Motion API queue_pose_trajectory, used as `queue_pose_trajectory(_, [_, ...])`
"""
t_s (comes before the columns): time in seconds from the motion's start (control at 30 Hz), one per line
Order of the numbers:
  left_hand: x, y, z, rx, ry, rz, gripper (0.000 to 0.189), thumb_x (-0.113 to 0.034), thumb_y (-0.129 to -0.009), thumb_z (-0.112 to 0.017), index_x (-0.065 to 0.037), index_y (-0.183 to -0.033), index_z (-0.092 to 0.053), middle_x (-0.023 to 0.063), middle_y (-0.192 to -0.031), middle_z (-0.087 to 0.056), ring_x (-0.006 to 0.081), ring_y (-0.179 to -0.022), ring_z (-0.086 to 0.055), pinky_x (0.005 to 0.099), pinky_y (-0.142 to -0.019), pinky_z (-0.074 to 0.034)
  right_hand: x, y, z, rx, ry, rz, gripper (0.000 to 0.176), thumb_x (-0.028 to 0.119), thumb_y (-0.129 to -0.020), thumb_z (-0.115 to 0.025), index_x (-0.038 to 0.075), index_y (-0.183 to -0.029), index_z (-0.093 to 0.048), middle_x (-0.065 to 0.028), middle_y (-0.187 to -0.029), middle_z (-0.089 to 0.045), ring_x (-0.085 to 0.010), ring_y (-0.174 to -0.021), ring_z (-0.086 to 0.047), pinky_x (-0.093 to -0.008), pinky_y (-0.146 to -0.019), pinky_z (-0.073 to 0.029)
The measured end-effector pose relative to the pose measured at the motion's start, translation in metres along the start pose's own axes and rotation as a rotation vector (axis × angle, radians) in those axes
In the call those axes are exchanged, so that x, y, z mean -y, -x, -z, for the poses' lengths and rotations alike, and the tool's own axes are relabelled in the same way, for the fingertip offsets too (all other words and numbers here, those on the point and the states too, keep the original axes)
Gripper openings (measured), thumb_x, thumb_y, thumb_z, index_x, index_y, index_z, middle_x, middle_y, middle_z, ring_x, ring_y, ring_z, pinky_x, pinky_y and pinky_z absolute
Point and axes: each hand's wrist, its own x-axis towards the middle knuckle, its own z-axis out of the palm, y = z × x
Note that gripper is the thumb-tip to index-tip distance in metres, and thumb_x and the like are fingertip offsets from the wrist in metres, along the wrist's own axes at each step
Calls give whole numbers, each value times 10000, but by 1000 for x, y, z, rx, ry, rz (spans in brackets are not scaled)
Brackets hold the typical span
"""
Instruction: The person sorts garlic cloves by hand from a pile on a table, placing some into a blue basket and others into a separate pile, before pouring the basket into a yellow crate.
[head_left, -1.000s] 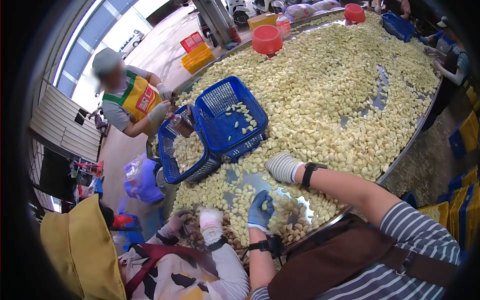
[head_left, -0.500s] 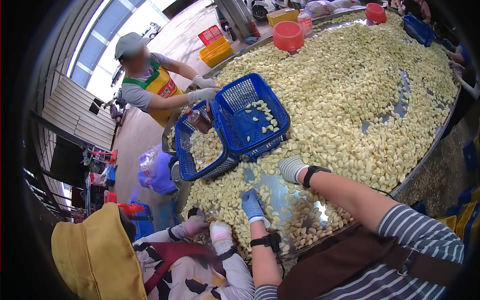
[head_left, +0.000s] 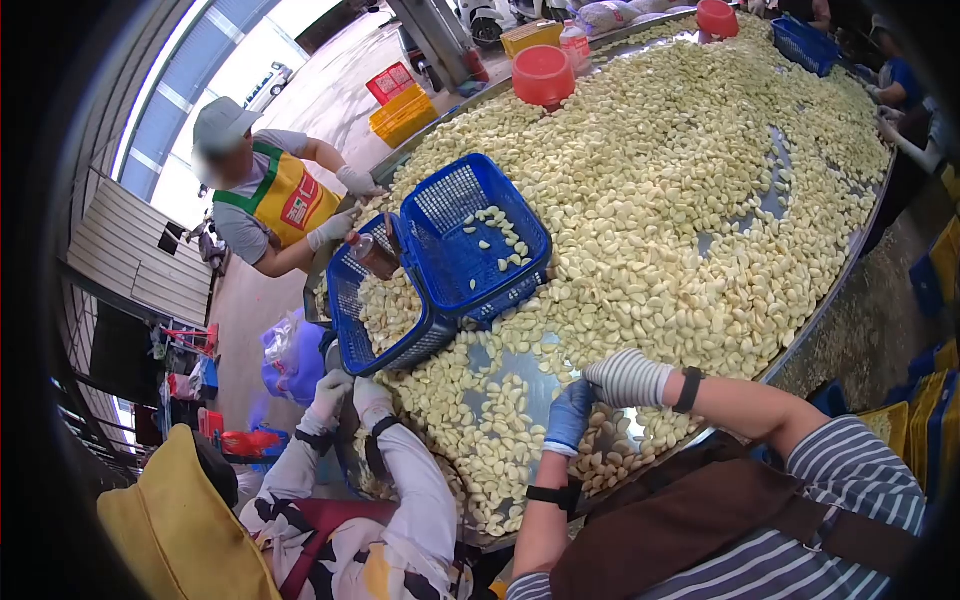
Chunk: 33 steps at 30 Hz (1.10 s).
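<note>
My left hand, in a blue glove, and my right hand, in a striped white glove, meet over the near part of a metal table. Their fingertips are closed together; whatever lies between them is too small or hidden to make out. Pale cloves that look like peeled garlic are heaped beyond my hands. A thinner scatter of them lies around and below my hands, with bare metal showing through.
A blue basket holding a few cloves adjoins another blue basket with cloves and a bottle. A red tub stands on the pile. One co-worker stands across the table; another in a yellow hat works at my left.
My left hand has moved right and up, and my right hand has come down slightly to meet it. The near-left co-worker's hands have shifted toward the basket. The view has shifted slightly.
</note>
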Motion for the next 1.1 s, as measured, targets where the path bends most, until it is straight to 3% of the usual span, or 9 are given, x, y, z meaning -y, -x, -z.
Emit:
queue_pose_trajectory(0.07, [13, 3, -7, 216, 326, -42, 442, -499, -937, -507, -89, -838, -637, -23, -536, -490, 90, -409, -382, 236, -395, -283, -6, 17, -4, -55, -226, -27, 93, 149, -792, -566, 63, -822, -579, -145, -698, -620, -356, -654, -624, -427, -583, -496])
queue_pose_trajectory(0.1, [-36, 7, 8, 308, 739, 573, 516, -608, -892, -504, -119, -799, -639, -57, -487, -427, 59, -357, -290, 226, -357, -186, -5, 30, 1, -104, -369, -9, 110, 171, -807, -572, 73, -849, -598, -128, -712, -627, -337, -661, -624, -412, -607, -498])
queue_pose_trajectory(0.13, [-44, 6, 15, 324, 734, 574, 516, -608, -892, -504, -119, -799, -639, -57, -487, -427, 59, -357, -290, 226, -357, -186, -3, 45, 9, -112, -372, -23, 110, 171, -807, -572, 73, -849, -598, -128, -712, -627, -337, -661, -624, -412, -607, -498])
queue_pose_trajectory(0.2, [-50, -3, 29, 606, 392, 542, 555, -623, -870, -529, -88, -824, -665, -41, -509, -472, 76, -376, -365, 237, -368, -266, -2, 74, 31, -35, -591, -128, 144, 192, -818, -584, 70, -882, -625, -130, -751, -644, -308, -702, -638, -391, -649, -508])
queue_pose_trajectory(0.23, [-17, -11, 31, 589, 43, 239, 554, -588, -865, -562, -49, -897, -686, 3, -575, -559, 93, -438, -452, 253, -425, -361, -7, 93, 40, -36, -565, -142, 167, 203, -822, -591, 72, -915, -640, -135, -779, -652, -299, -736, -644, -379, -672, -510])
queue_pose_trajectory(0.3, [-38, -31, 62, 666, -185, 580, 494, -502, -872, -592, -23, -941, -690, 57, -690, -640, 137, -546, -534, 284, -537, -448, -30, 141, 40, 37, -575, -136, 223, 232, -825, -603, 78, -973, -665, -141, -844, -667, -296, -796, -652, -368, -708, -513])
queue_pose_trajectory(0.47, [11, -84, 58, -40, -333, 229, 293, -285, -812, -640, -65, -999, -690, 134, -816, -693, 241, -751, -660, 327, -708, -507, -46, 200, 40, 566, -185, -310, 311, 331, -838, -587, 125, -1049, -686, -127, -936, -682, -319, -846, -649, -385, -727, -511])
queue_pose_trajectory(0.8, [-27, -87, -2, 164, -662, 123, 395, -355, -856, -551, -184, -1209, -598, 162, -1013, -678, 332, -946, -645, 426, -832, -490, -19, 107, 21, 211, -45, -168, 214, 262, -829, -541, 72, -814, -637, -138, -666, -607, -342, -636, -621, -436, -566, -489])
queue_pose_trajectory(1.1, [-15, -64, 14, 261, -559, 345, 348, -354, -828, -625, -53, -1004, -623, 138, -895, -686, 274, -791, -657, 363, -733, -509, -28, 15, -8, 26, 127, -114, 172, 203, -800, -560, 51, -822, -639, -121, -616, -606, -325, -595, -632, -426, -515, -485])
